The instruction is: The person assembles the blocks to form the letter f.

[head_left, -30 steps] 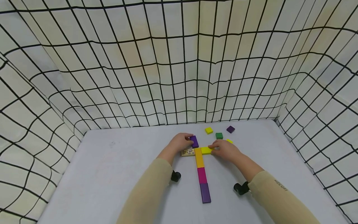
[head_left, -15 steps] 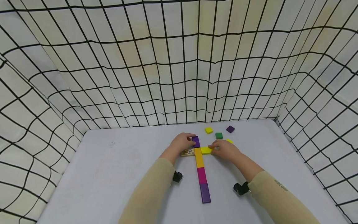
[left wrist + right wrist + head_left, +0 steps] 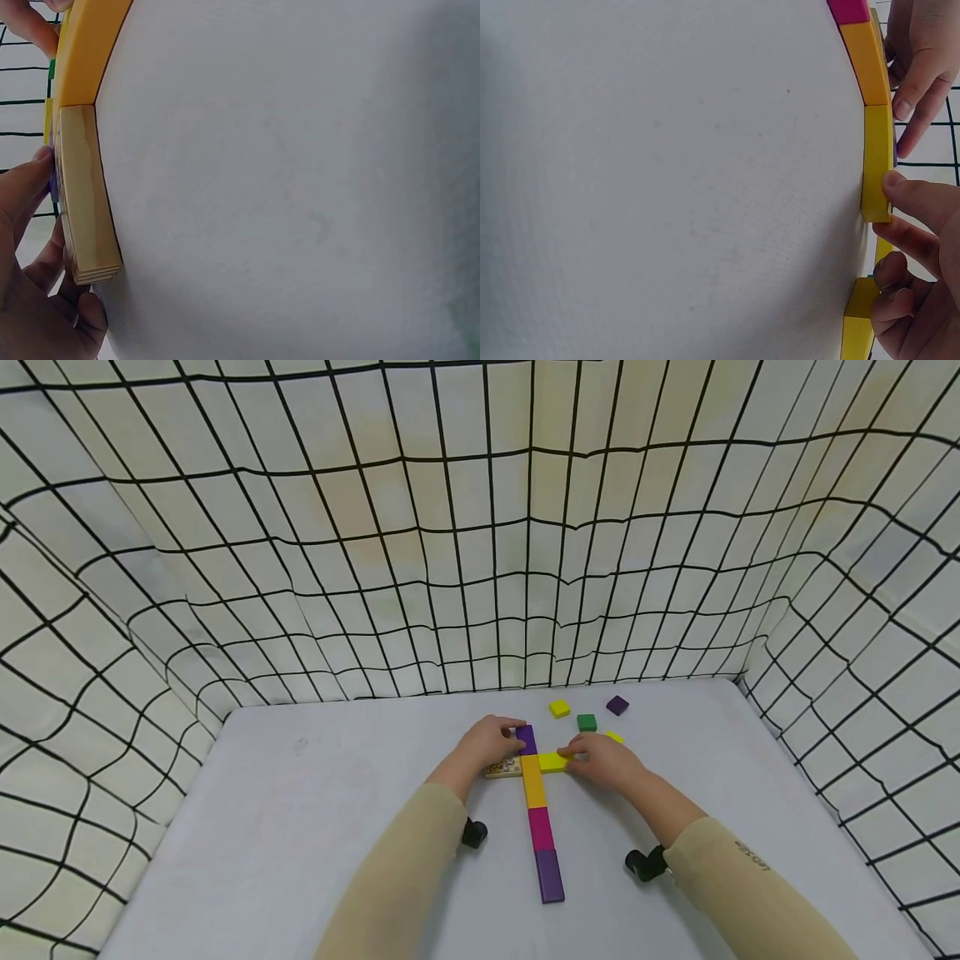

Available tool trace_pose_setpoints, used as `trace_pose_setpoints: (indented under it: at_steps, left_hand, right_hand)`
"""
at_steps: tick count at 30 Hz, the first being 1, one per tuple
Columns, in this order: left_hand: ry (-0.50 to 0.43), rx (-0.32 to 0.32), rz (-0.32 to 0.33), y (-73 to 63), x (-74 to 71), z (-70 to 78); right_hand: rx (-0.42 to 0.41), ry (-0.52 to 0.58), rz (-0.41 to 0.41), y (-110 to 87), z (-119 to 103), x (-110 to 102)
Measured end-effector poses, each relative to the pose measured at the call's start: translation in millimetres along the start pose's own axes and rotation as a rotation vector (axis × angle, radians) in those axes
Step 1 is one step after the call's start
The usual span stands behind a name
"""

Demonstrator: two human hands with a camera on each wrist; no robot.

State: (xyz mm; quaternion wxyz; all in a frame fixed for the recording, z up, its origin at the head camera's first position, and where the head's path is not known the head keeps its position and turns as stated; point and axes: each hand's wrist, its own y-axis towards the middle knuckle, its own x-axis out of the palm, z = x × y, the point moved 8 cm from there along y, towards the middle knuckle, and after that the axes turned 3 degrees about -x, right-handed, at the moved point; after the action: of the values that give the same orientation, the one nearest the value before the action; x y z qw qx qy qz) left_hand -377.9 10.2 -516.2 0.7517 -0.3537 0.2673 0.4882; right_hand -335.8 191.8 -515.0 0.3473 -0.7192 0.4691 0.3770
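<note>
- The purple block (image 3: 528, 740) lies at the far end of a column on the white table (image 3: 300, 827), plain and evenly coloured, partly covered by fingers.
- The left hand (image 3: 486, 740) pinches it, thumb on its left side and index finger at its far end.
- Its near end meets the orange block (image 3: 533, 782), which is smooth, glossy and longer than wide.
- Nearer follow the pink block (image 3: 541, 829), a flat magenta piece, and the near purple block (image 3: 550, 876), all end to end in a slightly slanting line.
- The yellow block (image 3: 552, 763) sticks out to the right, its left end against the orange block's far part; the right wrist view shows its bright, smooth side.
- The right hand (image 3: 600, 762) grips that piece, thumb on its edge and index finger at its right end.
- Opposite, on the left, lies the wooden block (image 3: 503, 768), patterned on top, with pale grain along its side and a layered end.
- Farther right lie the far yellow block (image 3: 559, 708), the green block (image 3: 587, 722) and the dark block (image 3: 617, 705), well apart from the column.
- Another yellow piece (image 3: 614, 737) is mostly hidden behind the right hand.
</note>
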Motion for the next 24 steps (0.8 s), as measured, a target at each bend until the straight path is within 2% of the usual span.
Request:
trace_pose_setpoints:
  at_steps: [14, 19, 24]
  left_hand:
    - [-0.008, 0.016, -0.004, 1.3, 0.8, -1.7]
    - [-0.051, 0.013, 0.000, 1.0, -2.1, -4.1]
    - [-0.067, 0.043, 0.006, -1.1, -5.8, -4.2]
  right_hand:
    - [0.016, -0.001, -0.004, -0.3, -0.8, 0.0]
    - [0.014, 0.000, -0.003, 0.3, -1.3, 0.7]
    - [0.016, -0.002, -0.004, -0.2, -1.1, 0.7]
